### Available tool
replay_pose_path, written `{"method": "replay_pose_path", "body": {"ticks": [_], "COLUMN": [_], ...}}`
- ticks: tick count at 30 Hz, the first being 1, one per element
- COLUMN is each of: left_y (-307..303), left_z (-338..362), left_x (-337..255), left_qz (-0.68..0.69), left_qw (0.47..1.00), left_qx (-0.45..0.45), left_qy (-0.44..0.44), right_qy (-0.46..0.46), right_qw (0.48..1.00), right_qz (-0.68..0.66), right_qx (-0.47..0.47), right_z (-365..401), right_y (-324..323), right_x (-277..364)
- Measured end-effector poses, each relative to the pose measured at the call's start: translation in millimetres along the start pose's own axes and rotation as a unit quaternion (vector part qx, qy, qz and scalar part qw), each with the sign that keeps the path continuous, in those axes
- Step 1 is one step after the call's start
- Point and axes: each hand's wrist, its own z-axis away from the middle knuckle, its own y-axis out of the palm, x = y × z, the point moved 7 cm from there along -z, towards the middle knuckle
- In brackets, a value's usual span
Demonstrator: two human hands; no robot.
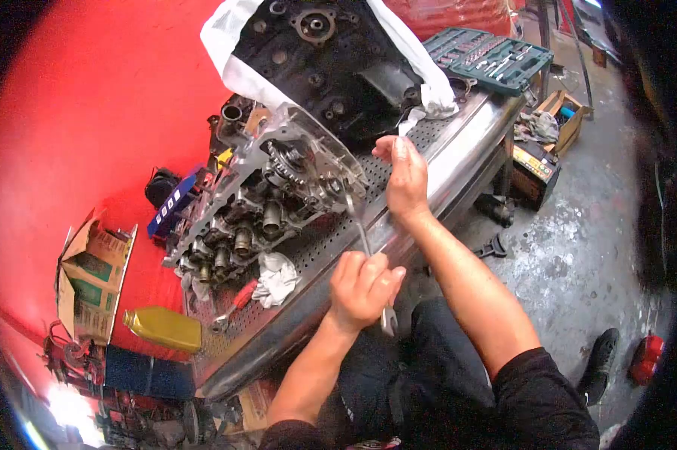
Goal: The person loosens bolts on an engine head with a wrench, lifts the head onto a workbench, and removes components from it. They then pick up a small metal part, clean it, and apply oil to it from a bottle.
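Note:
My left hand [362, 289] is wrapped round a metal wrench [389, 321]. The wrench's open jaw sticks out below the fist, and its shaft runs up toward the cylinder head [256, 202]. At the upper end the wrench is blurred near the sprocket side of the head. My right hand [407, 176] is raised just right of the head, over the bench edge, its fingers extended and nothing seen in it. A toothed sprocket [284, 163] sits in the head's right end.
A dark engine block [323, 67] in white plastic lies behind. A socket set [496, 61] is at the bench's far end. Nearer are a white rag [277, 280], a red-handled tool [242, 295] and a yellow bottle [163, 329]. A battery [534, 171] stands on the floor.

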Motion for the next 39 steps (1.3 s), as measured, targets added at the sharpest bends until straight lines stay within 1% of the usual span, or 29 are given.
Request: {"method": "replay_pose_path", "body": {"ticks": [3, 5, 6, 8, 9, 10, 11, 13, 14, 15, 16, 17, 19, 20, 21, 23, 24, 25, 27, 28, 29, 31, 32, 35, 36, 37, 39], "left_y": [-46.8, -73.6, -79.8, -84.9, -86.0, -86.1, -86.9, -86.3, -89.6, -92.8, -82.5, -63.1, -6.3, -0.1, 2.8, -9.9, -20.0, -34.6, -60.4, -69.8, -74.6, -76.5, -79.0, -87.1, -89.9, -90.0, -89.8], "left_z": [-28.8, -55.7, -61.9, -69.8, -73.3, -75.0, -80.1, -92.8, -96.0, -98.2, -89.9, -77.9, -45.1, -29.8, -20.6, -22.8, -25.3, -33.7, -59.3, -67.9, -71.5, -78.8, -82.7, -92.1, -94.0, -89.7, -90.7], "left_x": [9.9, 38.3, 57.1, 84.4, 94.0, 102.1, 111.7, 122.2, 129.9, 117.7, 100.3, 80.0, 52.7, 43.1, 37.7, 26.2, 19.0, 17.8, 33.1, 51.6, 71.0, 99.6, 103.9, 92.7, 89.4, 99.1, 111.9], "left_qz": [0.034, 0.081, 0.133, 0.165, 0.143, 0.16, 0.189, 0.271, 0.271, 0.11, -0.056, -0.22, -0.13, -0.109, -0.089, -0.027, 0.002, 0.007, 0.045, 0.117, 0.187, 0.276, 0.295, 0.221, 0.249, 0.25, 0.287], "left_qw": [0.999, 0.989, 0.975, 0.953, 0.952, 0.943, 0.941, 0.899, 0.89, 0.959, 0.988, 0.974, 0.989, 0.991, 0.992, 0.998, 0.999, 1.0, 0.998, 0.984, 0.952, 0.903, 0.888, 0.922, 0.908, 0.902, 0.886], "left_qx": [-0.039, -0.091, -0.091, -0.064, -0.04, -0.022, -0.018, -0.003, -0.007, 0.01, 0.028, 0.045, 0.059, 0.074, 0.086, 0.053, 0.037, 0.021, -0.033, -0.053, -0.074, -0.084, -0.088, -0.078, -0.098, -0.074, -0.088], "left_qy": [-0.012, -0.082, -0.152, -0.245, -0.269, -0.29, -0.281, -0.344, -0.367, -0.259, -0.142, -0.016, 0.024, 0.013, 0.003, 0.002, -0.002, 0.02, -0.007, -0.122, -0.232, -0.317, -0.343, -0.309, -0.323, -0.344, -0.352], "right_qy": [-0.007, -0.003, -0.006, -0.001, -0.005, -0.009, -0.011, -0.009, -0.008, -0.009, -0.009, -0.012, -0.004, 0.005, 0.006, 0.016, 0.002, 0.001, 0.006, 0.009, 0.01, 0.01, 0.01, 0.006, 0.005, 0.0, -0.004], "right_qw": [1.0, 1.0, 1.0, 1.0, 1.0, 1.0, 1.0, 1.0, 1.0, 1.0, 1.0, 1.0, 1.0, 1.0, 1.0, 1.0, 1.0, 1.0, 1.0, 1.0, 1.0, 1.0, 1.0, 1.0, 1.0, 1.0, 1.0], "right_qz": [-0.004, -0.004, -0.001, 0.008, 0.011, 0.014, 0.017, 0.022, 0.024, 0.024, 0.024, 0.023, 0.01, 0.006, 0.006, 0.007, 0.02, 0.009, -0.008, -0.007, -0.006, -0.003, -0.003, -0.009, -0.011, -0.006, 0.004], "right_qx": [-0.005, -0.002, 0.001, 0.002, 0.004, 0.004, 0.007, 0.005, 0.006, 0.006, 0.008, 0.009, 0.009, 0.018, 0.018, 0.011, 0.006, 0.003, 0.001, 0.003, 0.003, 0.003, 0.003, 0.006, 0.006, 0.003, 0.011], "right_z": [-0.4, -0.3, -1.0, 0.2, 0.2, -0.2, -0.1, 0.8, 1.1, 1.5, 1.9, 0.2, -2.0, 1.3, 0.1, 1.3, 0.9, -1.4, 0.5, 2.3, 2.2, 1.5, 1.7, 0.7, 0.6, -0.8, 0.5], "right_y": [1.2, 3.6, 3.2, 1.3, 1.0, 0.9, 1.2, 0.9, 1.7, 2.5, 2.2, 2.0, 2.0, 2.6, 2.9, 1.1, -0.5, 0.1, 0.9, 1.7, 1.9, 1.1, 1.1, 2.3, 2.1, 1.6, 2.7], "right_x": [-0.7, 0.1, -2.2, 1.0, 1.9, 2.1, 2.8, 4.4, 5.5, 4.2, 1.8, 1.7, 2.8, 1.6, 1.6, 2.0, 5.1, 3.8, 1.4, 1.7, 2.4, 3.7, 4.0, 3.2, 1.8, 2.1, 3.1]}}
